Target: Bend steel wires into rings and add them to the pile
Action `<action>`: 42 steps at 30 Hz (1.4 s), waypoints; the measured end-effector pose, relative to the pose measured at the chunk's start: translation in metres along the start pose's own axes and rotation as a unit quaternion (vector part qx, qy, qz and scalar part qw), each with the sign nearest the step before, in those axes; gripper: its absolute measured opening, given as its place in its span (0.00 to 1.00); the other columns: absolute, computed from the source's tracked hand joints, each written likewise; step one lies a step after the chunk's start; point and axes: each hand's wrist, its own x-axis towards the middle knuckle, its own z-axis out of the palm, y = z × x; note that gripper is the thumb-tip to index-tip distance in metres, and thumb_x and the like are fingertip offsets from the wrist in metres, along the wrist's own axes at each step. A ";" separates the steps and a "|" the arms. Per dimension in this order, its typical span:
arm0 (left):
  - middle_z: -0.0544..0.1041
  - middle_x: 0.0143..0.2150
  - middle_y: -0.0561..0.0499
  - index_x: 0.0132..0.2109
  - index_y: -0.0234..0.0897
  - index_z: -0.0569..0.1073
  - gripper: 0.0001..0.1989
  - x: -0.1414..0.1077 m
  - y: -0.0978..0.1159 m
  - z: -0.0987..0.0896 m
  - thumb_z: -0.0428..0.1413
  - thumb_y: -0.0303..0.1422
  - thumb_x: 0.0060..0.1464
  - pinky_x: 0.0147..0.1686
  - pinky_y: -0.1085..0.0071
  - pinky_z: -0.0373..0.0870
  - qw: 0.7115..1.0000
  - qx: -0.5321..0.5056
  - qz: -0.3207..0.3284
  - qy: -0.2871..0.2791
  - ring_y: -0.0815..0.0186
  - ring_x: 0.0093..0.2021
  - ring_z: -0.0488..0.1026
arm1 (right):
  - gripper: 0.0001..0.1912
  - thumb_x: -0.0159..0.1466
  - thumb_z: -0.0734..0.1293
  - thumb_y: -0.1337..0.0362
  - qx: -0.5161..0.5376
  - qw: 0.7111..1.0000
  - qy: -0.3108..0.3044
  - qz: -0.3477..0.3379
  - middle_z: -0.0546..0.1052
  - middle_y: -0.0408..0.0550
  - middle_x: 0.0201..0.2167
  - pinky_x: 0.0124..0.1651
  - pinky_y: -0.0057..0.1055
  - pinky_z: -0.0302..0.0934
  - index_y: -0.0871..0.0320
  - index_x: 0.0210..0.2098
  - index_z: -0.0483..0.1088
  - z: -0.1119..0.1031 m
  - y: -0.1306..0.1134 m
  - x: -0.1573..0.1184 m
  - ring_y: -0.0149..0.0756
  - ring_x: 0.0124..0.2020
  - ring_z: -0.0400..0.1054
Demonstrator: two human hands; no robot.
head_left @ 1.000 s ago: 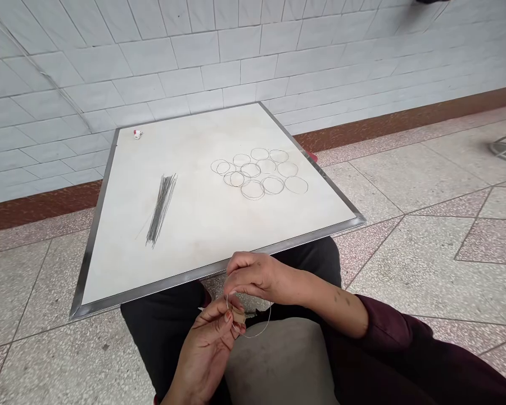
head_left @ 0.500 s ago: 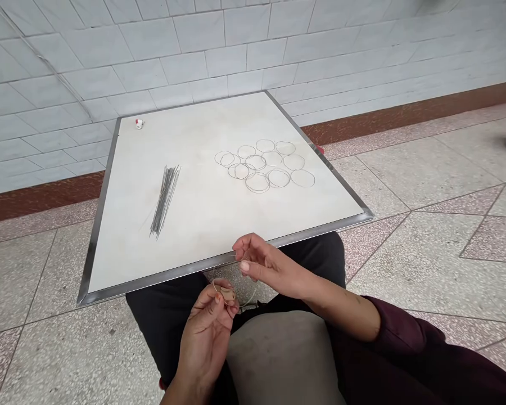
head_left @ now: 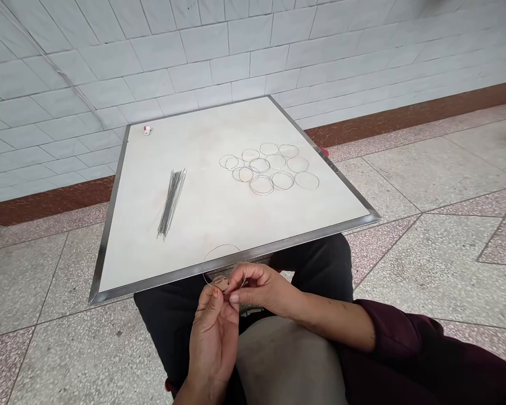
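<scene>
In front of the table's near edge, a thin wire ring stands up between my two hands. My left hand is closed, its thumb and fingers pinching the bottom of the ring. A tan wrap or pad shows at the left fingertips; whether it is tape on a finger I cannot tell. My right hand is closed too, thumb and forefinger pinched at the ring's lower right side, touching the left fingers. The wire's ends are mostly hidden by the fingers.
A white table with a metal rim stands ahead. On it lie a bundle of straight dark wires at left, several overlapping wire rings at right, and a small white and red object in the far left corner. Behind is a tiled wall.
My right hand has moved down and left to meet the left hand and pinch the wire. The ring now stands higher, overlapping the table edge. The view has shifted slightly.
</scene>
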 end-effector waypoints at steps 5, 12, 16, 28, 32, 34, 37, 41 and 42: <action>0.77 0.37 0.51 0.32 0.38 0.79 0.06 0.001 -0.001 0.000 0.67 0.35 0.49 0.48 0.72 0.71 1.000 -0.006 -0.008 -0.024 0.68 0.43 0.73 | 0.07 0.55 0.77 0.65 0.013 1.000 0.009 -0.012 0.78 0.41 0.30 0.36 0.25 0.68 0.58 0.31 0.76 -0.002 0.003 0.001 0.26 0.31 0.71; 0.79 0.37 0.50 0.32 0.37 0.80 0.06 0.004 -0.001 0.001 0.67 0.34 0.48 0.47 0.73 0.72 0.999 -0.016 -0.013 -0.027 0.68 0.42 0.74 | 0.08 0.56 0.76 0.63 0.019 1.000 0.000 -0.018 0.78 0.42 0.30 0.32 0.26 0.68 0.58 0.31 0.76 -0.005 0.004 0.002 0.27 0.30 0.72; 0.79 0.36 0.50 0.32 0.37 0.80 0.07 0.002 -0.001 0.004 0.68 0.34 0.45 0.46 0.74 0.72 1.000 -0.014 -0.001 0.003 0.68 0.41 0.74 | 0.07 0.56 0.77 0.63 0.000 0.999 0.028 -0.016 0.78 0.42 0.31 0.36 0.27 0.68 0.58 0.32 0.77 -0.003 0.005 0.000 0.27 0.32 0.72; 0.79 0.37 0.51 0.33 0.37 0.80 0.10 -0.006 -0.004 0.002 0.70 0.34 0.43 0.46 0.74 0.73 1.000 -0.013 0.014 0.021 0.68 0.42 0.74 | 0.10 0.56 0.76 0.58 -0.029 0.998 -0.009 -0.048 0.76 0.42 0.29 0.35 0.29 0.67 0.57 0.32 0.76 -0.001 0.002 -0.002 0.29 0.31 0.71; 0.79 0.38 0.50 0.33 0.36 0.80 0.11 -0.005 -0.006 0.001 0.71 0.35 0.41 0.48 0.73 0.72 1.000 -0.013 0.020 0.010 0.68 0.42 0.74 | 0.13 0.55 0.77 0.58 -0.014 0.999 0.003 -0.031 0.76 0.41 0.28 0.36 0.28 0.65 0.59 0.30 0.74 -0.002 -0.001 -0.003 0.28 0.30 0.70; 0.79 0.37 0.50 0.33 0.37 0.80 0.12 -0.006 -0.006 0.001 0.71 0.35 0.40 0.47 0.74 0.73 1.000 -0.012 0.023 0.009 0.68 0.41 0.74 | 0.14 0.55 0.77 0.57 -0.009 1.000 0.000 -0.030 0.75 0.41 0.27 0.35 0.28 0.64 0.60 0.31 0.73 -0.002 0.000 -0.003 0.28 0.29 0.69; 0.78 0.36 0.51 0.33 0.37 0.80 0.12 -0.006 -0.005 0.001 0.72 0.34 0.39 0.44 0.74 0.73 1.000 -0.008 0.024 0.005 0.68 0.39 0.74 | 0.15 0.57 0.76 0.56 -0.012 0.999 -0.011 -0.032 0.74 0.41 0.26 0.32 0.27 0.62 0.60 0.32 0.72 -0.003 0.000 -0.003 0.27 0.27 0.68; 0.78 0.38 0.52 0.31 0.40 0.79 0.08 -0.007 -0.002 0.002 0.70 0.32 0.42 0.41 0.73 0.73 1.000 -0.009 0.020 -0.010 0.69 0.36 0.73 | 0.15 0.58 0.75 0.54 -0.016 0.999 -0.005 -0.035 0.74 0.41 0.25 0.31 0.26 0.60 0.60 0.31 0.71 -0.004 -0.002 -0.004 0.27 0.26 0.66; 0.77 0.38 0.52 0.31 0.40 0.79 0.08 -0.007 -0.001 0.002 0.70 0.32 0.43 0.41 0.73 0.73 1.000 -0.007 0.020 -0.016 0.70 0.36 0.73 | 0.15 0.58 0.75 0.54 -0.016 0.999 -0.003 -0.034 0.74 0.40 0.25 0.31 0.25 0.61 0.60 0.31 0.71 -0.004 -0.003 -0.004 0.26 0.26 0.66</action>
